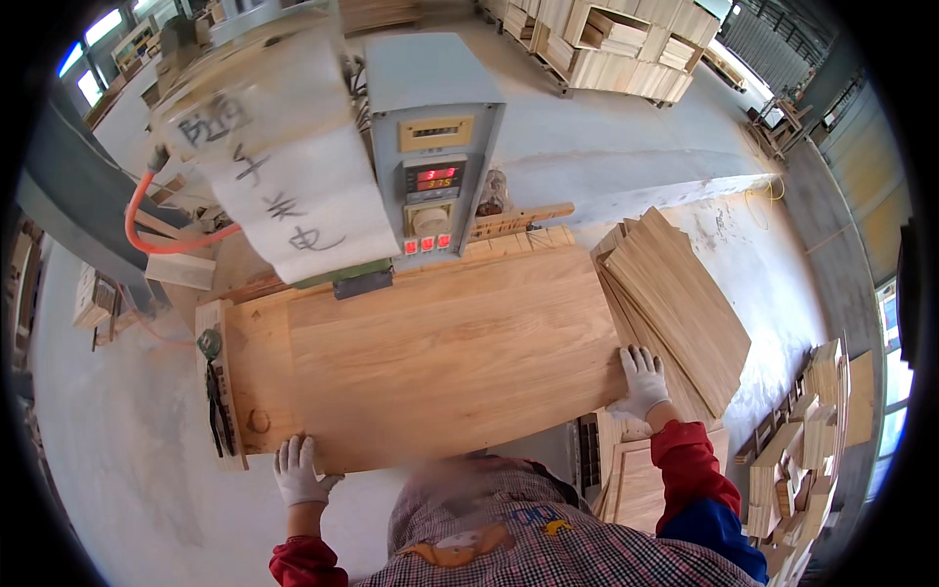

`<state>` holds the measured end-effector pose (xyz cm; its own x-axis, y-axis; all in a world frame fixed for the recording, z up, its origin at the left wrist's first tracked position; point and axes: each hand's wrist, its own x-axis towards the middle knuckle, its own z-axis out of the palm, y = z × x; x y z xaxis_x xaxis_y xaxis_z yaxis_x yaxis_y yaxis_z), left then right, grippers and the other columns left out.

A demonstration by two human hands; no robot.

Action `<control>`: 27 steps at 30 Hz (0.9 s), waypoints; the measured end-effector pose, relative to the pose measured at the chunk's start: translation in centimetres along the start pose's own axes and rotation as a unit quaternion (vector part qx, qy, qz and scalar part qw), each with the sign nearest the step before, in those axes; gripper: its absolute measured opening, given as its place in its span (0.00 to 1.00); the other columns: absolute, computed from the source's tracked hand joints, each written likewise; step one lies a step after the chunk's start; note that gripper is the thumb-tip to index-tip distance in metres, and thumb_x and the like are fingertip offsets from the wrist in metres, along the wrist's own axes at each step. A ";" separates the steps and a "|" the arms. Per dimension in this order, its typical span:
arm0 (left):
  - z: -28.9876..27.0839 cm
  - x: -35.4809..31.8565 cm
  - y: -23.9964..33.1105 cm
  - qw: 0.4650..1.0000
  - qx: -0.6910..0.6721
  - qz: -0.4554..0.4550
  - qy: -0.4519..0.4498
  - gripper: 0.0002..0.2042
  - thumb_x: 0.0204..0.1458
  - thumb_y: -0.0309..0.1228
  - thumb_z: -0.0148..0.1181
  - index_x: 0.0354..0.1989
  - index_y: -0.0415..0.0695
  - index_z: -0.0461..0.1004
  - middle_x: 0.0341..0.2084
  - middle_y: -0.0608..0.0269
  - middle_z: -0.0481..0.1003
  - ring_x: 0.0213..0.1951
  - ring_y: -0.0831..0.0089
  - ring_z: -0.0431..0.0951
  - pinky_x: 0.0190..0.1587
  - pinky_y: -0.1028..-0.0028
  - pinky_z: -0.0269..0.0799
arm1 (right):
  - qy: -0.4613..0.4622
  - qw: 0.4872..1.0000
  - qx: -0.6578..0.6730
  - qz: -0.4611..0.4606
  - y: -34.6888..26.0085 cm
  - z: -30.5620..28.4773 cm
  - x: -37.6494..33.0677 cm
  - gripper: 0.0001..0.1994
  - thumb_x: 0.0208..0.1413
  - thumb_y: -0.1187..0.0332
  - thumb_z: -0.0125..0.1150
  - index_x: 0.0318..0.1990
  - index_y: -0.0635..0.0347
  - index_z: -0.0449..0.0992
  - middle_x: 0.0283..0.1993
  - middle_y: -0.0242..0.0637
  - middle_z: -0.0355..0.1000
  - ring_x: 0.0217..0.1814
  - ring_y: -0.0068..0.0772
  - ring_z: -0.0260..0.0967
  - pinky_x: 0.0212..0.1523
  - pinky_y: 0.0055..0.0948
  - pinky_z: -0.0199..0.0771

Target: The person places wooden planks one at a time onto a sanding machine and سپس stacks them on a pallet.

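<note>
A wide wooden panel [450, 352] lies flat on the wooden worktable [258, 377] in front of me. My left hand [299, 475], in a white glove, rests at the table's front edge beside the panel's near left corner. Its fingers are stretched out and its thumb is apart. At the panel's right edge, my gloved right hand [642, 382] lays its outstretched fingers on the wood. Past the panel's far side stands a grey control box [435, 108] with a lit red display, a knob and red buttons. Next to it, a white cover with handwriting [303, 210] hangs over a machine.
Pliers [217, 406] lie along the worktable's left end. Thin wooden panels [680, 303] are stacked askew at right. Wood pieces [797, 460] are piled at far right. An orange hose [137, 220] loops behind the left side. Pallets of stacked wood [616, 59] stand farther back.
</note>
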<state>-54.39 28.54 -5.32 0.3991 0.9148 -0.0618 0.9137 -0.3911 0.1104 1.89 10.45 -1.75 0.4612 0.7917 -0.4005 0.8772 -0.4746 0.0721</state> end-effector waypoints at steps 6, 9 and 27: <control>0.8 2.3 -0.1 0.999 0.011 -0.041 0.017 0.45 0.24 0.44 0.74 0.57 0.43 0.63 0.45 0.55 0.67 0.49 0.53 0.64 0.53 0.59 0.62 | 0.037 0.996 0.072 -0.032 1.0 1.1 4.9 0.59 0.25 0.52 0.76 0.66 0.59 0.46 0.68 0.47 0.48 0.71 0.50 0.41 0.66 0.50 0.44; 0.8 3.5 -0.4 0.999 0.007 -0.052 -0.001 0.44 0.25 0.43 0.74 0.58 0.42 0.63 0.43 0.55 0.67 0.46 0.54 0.65 0.50 0.60 0.64 | 0.046 0.992 0.113 -0.024 1.0 1.4 6.7 0.60 0.24 0.53 0.77 0.66 0.60 0.45 0.68 0.48 0.48 0.71 0.51 0.41 0.66 0.47 0.46; -0.9 3.3 -4.1 0.997 -0.054 -0.049 -0.006 0.38 0.36 0.42 0.68 0.58 0.40 0.61 0.54 0.52 0.64 0.49 0.53 0.69 0.51 0.60 0.65 | 0.048 0.992 0.114 0.019 -3.3 2.6 6.3 0.58 0.24 0.66 0.77 0.66 0.63 0.45 0.69 0.55 0.42 0.71 0.56 0.37 0.69 0.41 0.43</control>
<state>-56.86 33.19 -5.10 0.3100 0.9466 -0.0884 0.9350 -0.2867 0.2087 1.54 16.01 -6.91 0.5138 0.7996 -0.3110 0.8110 -0.5709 -0.1279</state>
